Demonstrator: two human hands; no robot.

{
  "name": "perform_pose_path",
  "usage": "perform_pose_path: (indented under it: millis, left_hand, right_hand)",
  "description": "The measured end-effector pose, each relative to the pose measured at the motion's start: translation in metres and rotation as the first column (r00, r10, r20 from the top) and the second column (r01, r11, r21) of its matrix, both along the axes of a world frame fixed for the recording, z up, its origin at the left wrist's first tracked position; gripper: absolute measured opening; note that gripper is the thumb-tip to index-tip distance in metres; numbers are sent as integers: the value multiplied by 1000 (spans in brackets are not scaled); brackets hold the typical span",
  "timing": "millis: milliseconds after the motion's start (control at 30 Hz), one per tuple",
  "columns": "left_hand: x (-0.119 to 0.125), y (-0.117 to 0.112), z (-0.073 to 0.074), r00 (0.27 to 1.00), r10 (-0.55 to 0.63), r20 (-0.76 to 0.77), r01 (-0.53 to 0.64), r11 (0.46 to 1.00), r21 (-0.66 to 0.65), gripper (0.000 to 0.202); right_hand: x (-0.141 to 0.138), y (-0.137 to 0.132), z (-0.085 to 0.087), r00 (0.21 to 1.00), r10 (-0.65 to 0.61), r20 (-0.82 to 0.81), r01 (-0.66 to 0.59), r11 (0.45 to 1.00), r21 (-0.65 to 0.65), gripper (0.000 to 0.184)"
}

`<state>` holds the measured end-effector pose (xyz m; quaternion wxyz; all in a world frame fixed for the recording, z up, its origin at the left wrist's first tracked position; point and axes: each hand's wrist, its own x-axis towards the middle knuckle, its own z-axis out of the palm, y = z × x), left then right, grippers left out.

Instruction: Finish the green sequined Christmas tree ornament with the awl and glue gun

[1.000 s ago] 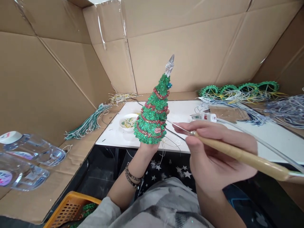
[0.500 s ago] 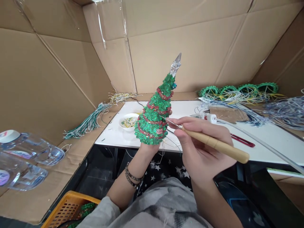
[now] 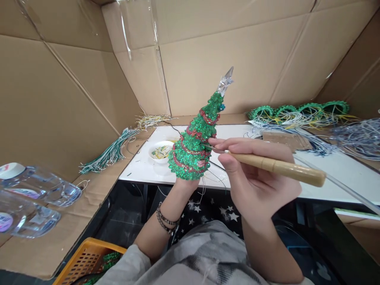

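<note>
A small glittery green Christmas tree ornament (image 3: 194, 138) with red garlands and a clear star top leans to the right over the table's front edge. My left hand (image 3: 187, 185) holds it up from underneath; its fingers are hidden by the tree. In my right hand (image 3: 264, 186) is an awl (image 3: 282, 168) with a wooden handle, gripped between thumb and fingers. Its thin metal shaft meets the tree's right side, and the tip is lost among the green tiers. Fingertips of that hand are close to or touching the tree. Thin wires hang below the base.
A white bowl (image 3: 162, 152) of small wire pieces sits on the white table (image 3: 142, 170). Wire bundles (image 3: 114, 152) lie left, more wires and green rings (image 3: 285, 113) right. Clear bottles (image 3: 44, 186) lie at far left, an orange basket (image 3: 80, 261) below. Cardboard walls (image 3: 237, 59) enclose the table.
The tree's top has swung slightly to the right. My right hand has shifted a little, and the awl's handle now lies flatter, its end farther right and higher.
</note>
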<state>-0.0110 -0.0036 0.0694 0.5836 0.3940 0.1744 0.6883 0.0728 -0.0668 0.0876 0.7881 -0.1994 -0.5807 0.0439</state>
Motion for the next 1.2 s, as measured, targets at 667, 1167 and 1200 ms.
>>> perform_pose_path:
  millis: [667, 1167, 1200]
  left_hand:
    - [-4, -1, -10, 995, -92, 35, 91, 995, 33, 17]
    - [0, -7, -5, 988, -152, -3, 151, 988, -20, 23]
    - [0, -7, -6, 989, -147, 3, 147, 987, -67, 23]
  right_hand:
    - [6, 3, -6, 995, -88, -49, 86, 995, -60, 19]
    - [0, -1, -4, 994, -61, -95, 62, 998, 7, 19]
    - [-1, -1, -3, 991, -68, -113, 71, 997, 28, 19]
